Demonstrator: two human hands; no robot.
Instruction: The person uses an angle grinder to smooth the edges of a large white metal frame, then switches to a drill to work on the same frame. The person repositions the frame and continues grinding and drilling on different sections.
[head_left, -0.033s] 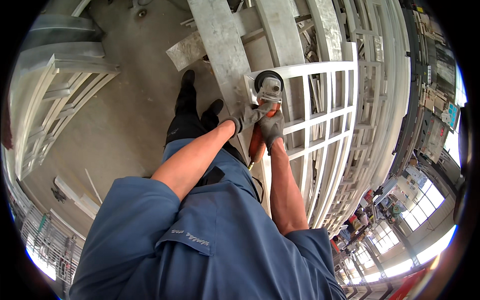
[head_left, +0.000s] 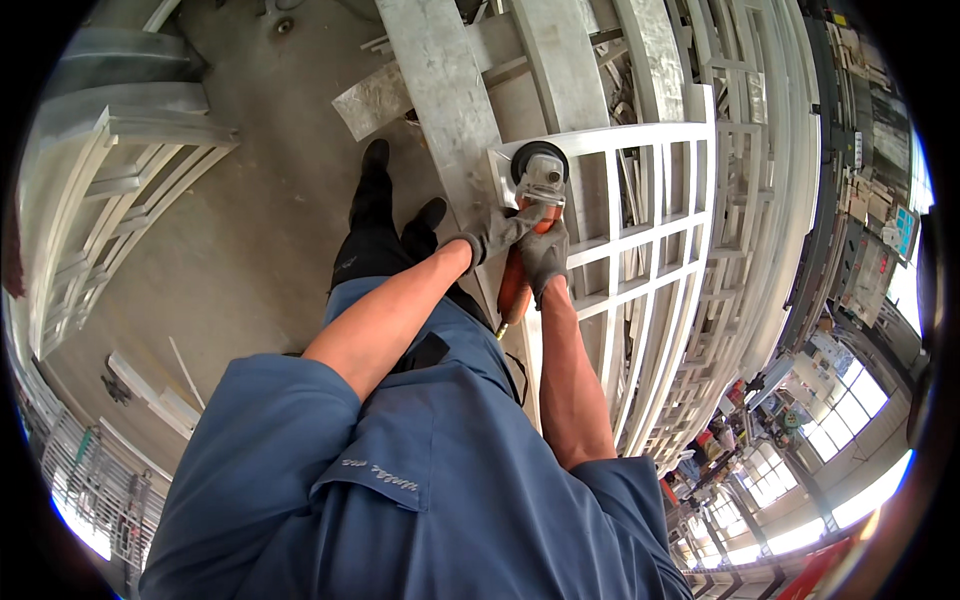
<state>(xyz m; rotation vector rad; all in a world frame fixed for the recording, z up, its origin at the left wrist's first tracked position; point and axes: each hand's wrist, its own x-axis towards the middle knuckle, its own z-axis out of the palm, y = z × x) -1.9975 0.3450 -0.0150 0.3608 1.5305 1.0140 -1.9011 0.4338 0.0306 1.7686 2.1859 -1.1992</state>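
Observation:
An orange-and-silver angle grinder (head_left: 513,290) with a round black disc (head_left: 540,152) lies in my gloved hands. My left hand (head_left: 492,238), in a grey glove, grips it near the front of the body, by the metal gear head (head_left: 545,178). Behind that, my right hand (head_left: 545,255), also gloved, wraps around the orange body. The disc is over the near-left corner of a white metal grid frame (head_left: 620,137). Whether it touches the metal, I cannot tell. A cord trails from the grinder's rear end towards my waist.
Wide grey metal beams (head_left: 440,70) lie under the frame and extend away. More white frames (head_left: 740,190) are stacked to the right. On the left, another stack of white frames (head_left: 110,200) stands on the concrete floor (head_left: 215,240). Loose white profiles (head_left: 150,395) lie lower left.
The grinder's head has shifted very slightly to the right. Both hands keep their hold on it, and the white frame stays put.

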